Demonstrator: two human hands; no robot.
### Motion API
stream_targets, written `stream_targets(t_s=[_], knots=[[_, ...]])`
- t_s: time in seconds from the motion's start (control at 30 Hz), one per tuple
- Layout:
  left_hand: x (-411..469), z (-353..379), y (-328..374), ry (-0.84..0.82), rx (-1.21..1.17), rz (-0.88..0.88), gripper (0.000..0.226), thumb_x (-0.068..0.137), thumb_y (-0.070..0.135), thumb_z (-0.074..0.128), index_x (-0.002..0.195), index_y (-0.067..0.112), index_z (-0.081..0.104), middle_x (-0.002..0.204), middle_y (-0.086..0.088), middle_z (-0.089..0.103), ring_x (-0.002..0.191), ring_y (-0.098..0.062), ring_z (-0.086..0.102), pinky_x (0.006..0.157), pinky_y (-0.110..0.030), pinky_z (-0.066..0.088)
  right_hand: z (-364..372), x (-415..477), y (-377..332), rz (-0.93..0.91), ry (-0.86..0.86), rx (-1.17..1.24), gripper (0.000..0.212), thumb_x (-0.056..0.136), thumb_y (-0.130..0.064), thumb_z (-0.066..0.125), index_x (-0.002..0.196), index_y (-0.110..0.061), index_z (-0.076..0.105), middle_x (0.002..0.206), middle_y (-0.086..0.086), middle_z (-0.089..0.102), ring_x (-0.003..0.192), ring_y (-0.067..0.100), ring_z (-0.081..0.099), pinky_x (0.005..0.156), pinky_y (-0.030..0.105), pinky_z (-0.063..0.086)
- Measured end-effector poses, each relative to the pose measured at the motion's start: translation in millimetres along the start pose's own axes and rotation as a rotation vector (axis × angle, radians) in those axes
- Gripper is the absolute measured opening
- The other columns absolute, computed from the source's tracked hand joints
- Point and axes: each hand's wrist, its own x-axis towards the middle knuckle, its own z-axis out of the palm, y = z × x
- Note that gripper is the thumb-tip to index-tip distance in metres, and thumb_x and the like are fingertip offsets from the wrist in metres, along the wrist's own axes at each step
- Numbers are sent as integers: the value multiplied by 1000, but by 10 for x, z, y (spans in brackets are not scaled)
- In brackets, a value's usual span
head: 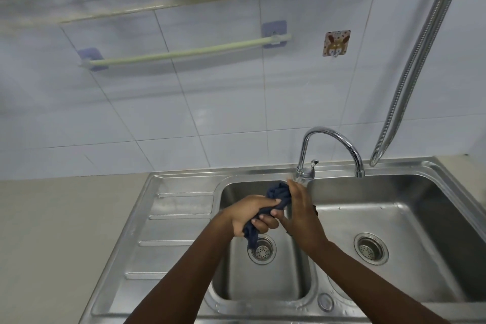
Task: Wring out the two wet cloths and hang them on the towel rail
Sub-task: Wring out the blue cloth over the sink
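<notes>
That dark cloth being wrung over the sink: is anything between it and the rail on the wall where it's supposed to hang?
Nothing visible. The dark cloth is twisted between the left hand and right hand over the left basin. The towel rail is bare, up and left on open tiled wall.

You have one view only, worn on the head, looking forward and down over the double sink (184, 179), which fills the lower half of the frame. The tiled wall (236, 102) faces you across the upper half. Your forearms enter from the bottom edge, close to the wide-angle lens.
</notes>
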Motion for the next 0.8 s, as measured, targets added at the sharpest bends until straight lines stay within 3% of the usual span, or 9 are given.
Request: stream_targets(t_s=[0.03, 0.1, 0.17, 0.27, 0.37, 0.47, 0.57, 0.8], knots=[[-2, -15, -1, -26, 1, -12, 22, 101, 25, 39, 90, 12, 53, 68, 5, 44, 45, 0, 34, 32, -7, 24, 41, 30, -4, -2, 40, 39, 74, 78, -42, 68, 136, -15, 33, 129, 0, 41, 116, 9, 40, 98, 17, 36], [-38, -35, -2, -42, 6, -32, 25, 102, 31, 39, 92, 13, 53, 66, 6, 43, 45, 1, 34, 33, -7, 21, 59, 111, -46, -36, 61, -4, 53, 75, -27, 73, 120, -16, 48, 110, -3, 47, 99, 4, 39, 86, 13, 38], [-97, -60, -6, 25, 82, -39, 30, 102, 38, 39, 89, 13, 52, 63, 7, 41, 44, 1, 31, 35, -8, 18, 44, 209, -39, -116, -5, -153, 29, 70, -8, 72, 95, -13, 59, 91, 2, 57, 84, 9, 47, 69, 24, 46], [-185, -93, -24, 190, 368, -42, 27, 99, 39, 48, 93, 13, 52, 66, 5, 40, 47, -2, 28, 39, -12, 21, -9, 346, 48, -184, -198, -275, 9, 66, -2, 67, 66, -10, 62, 65, 8, 63, 62, 19, 57, 51, 31, 45], [-190, -121, -41, 355, 843, -82, 24, 98, 38, 49, 105, 15, 50, 74, 5, 47, 57, -6, 36, 50, -17, 33, -34, 354, 95, -289, -276, -443, 3, 68, -12, 71, 69, -11, 69, 63, 4, 68, 57, 18, 66, 54, 27, 50], [-128, -130, -74, 396, 1253, -27, 26, 99, 39, 42, 111, 17, 49, 89, 1, 55, 80, -18, 54, 74, -29, 46, -65, 352, 3, -145, -510, -701, 22, 84, -29, 60, 96, -11, 64, 87, 8, 71, 80, 27, 68, 71, 33, 51], [-69, -128, -107, 441, 1362, 27, 33, 101, 34, 40, 121, 10, 50, 109, -11, 61, 99, -23, 57, 90, -37, 43, -94, 426, -52, -91, -590, -762, 26, 86, -31, 55, 101, -12, 65, 95, 10, 71, 88, 27, 68, 78, 34, 53], [6, -294, -250, 563, 1550, 138, 28, 101, 27, 42, 122, 9, 51, 117, -12, 63, 102, -25, 62, 90, -39, 48, -38, 427, -40, 30, -678, -604, 28, 87, -31, 55, 97, -9, 69, 94, 11, 72, 85, 25, 67, 73, 30, 50]])
